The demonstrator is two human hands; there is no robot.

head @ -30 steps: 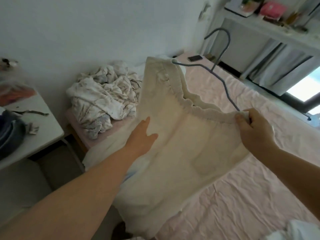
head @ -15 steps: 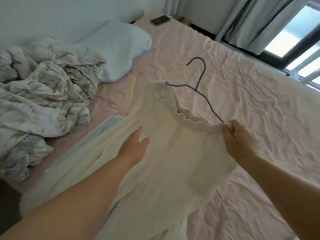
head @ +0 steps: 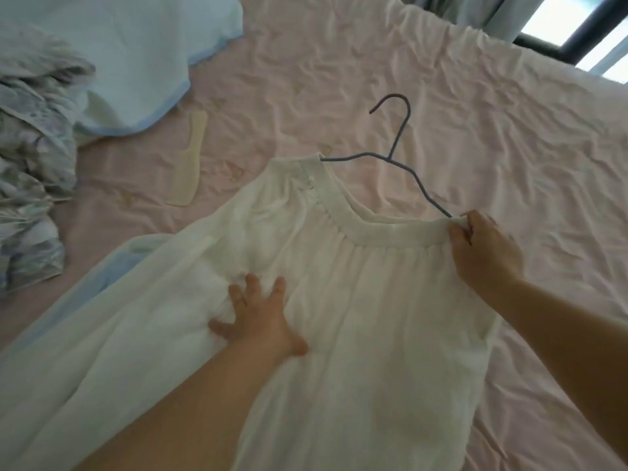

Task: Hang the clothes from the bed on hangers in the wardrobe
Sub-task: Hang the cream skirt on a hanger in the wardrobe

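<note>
Now garment (head: 390, 317) lies on bed (head: 509, 130).

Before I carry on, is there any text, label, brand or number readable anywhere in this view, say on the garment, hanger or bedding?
None: no readable text in the head view.
White garment: no tag or print shows.
Hanger: bare blue wire, no marking.
Pink sheet: only faint small motifs, too blurred to tell whether any are letters.
Patterned bedding: a print, no words.
Pale flat object on the sheet: no marking visible.
</note>
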